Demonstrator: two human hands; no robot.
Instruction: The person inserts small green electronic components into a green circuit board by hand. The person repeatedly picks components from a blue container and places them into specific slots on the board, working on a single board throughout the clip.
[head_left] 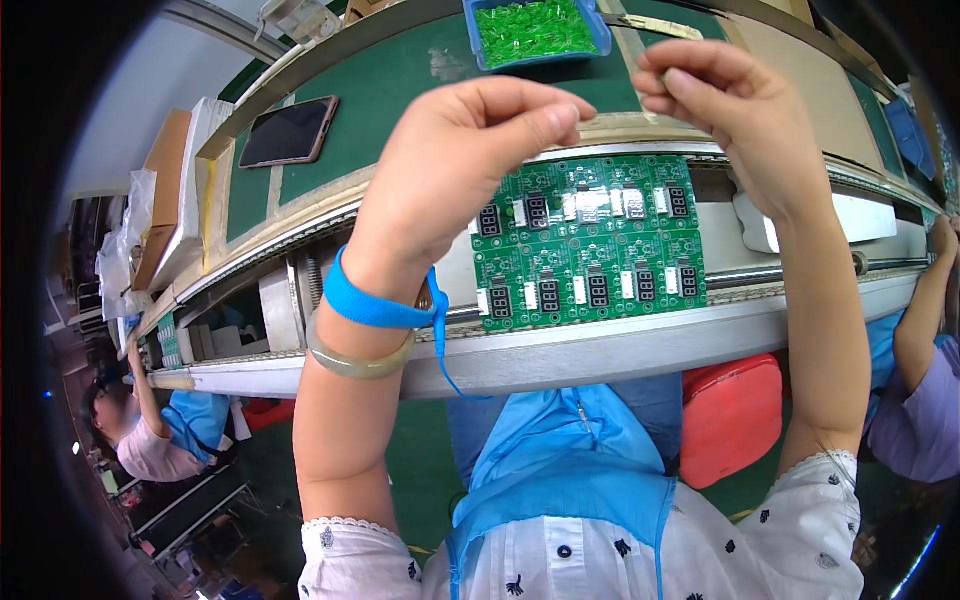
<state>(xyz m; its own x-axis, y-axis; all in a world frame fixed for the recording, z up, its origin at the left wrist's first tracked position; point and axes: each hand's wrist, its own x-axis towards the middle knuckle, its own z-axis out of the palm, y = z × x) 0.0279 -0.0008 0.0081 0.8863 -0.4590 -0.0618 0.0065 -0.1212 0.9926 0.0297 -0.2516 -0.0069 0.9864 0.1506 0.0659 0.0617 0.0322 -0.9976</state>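
Note:
Both my hands are raised over a panel of green circuit boards (pixel 617 254), which carries rows of digit displays and white connectors. My left hand (pixel 470 150) hangs above the panel's far left part, thumb and forefinger closed together; whatever is between them is too small to tell. A blue wristband with a cord and a pale bangle circle that wrist. Further right and farther away, my right hand (pixel 735 110) is closed in a pinch, with a tiny greenish spot at its fingertips. Between the hands, at the far side, stands a blue tray (pixel 545 62) full of small green parts.
The panel rests on a conveyor with a metal front rail (pixel 560 352). A phone (pixel 288 132) lies on the green bench at the far left. A white piece (pixel 850 220) sits right of the panel. Other people work at both sides; a red stool (pixel 732 415) stands below.

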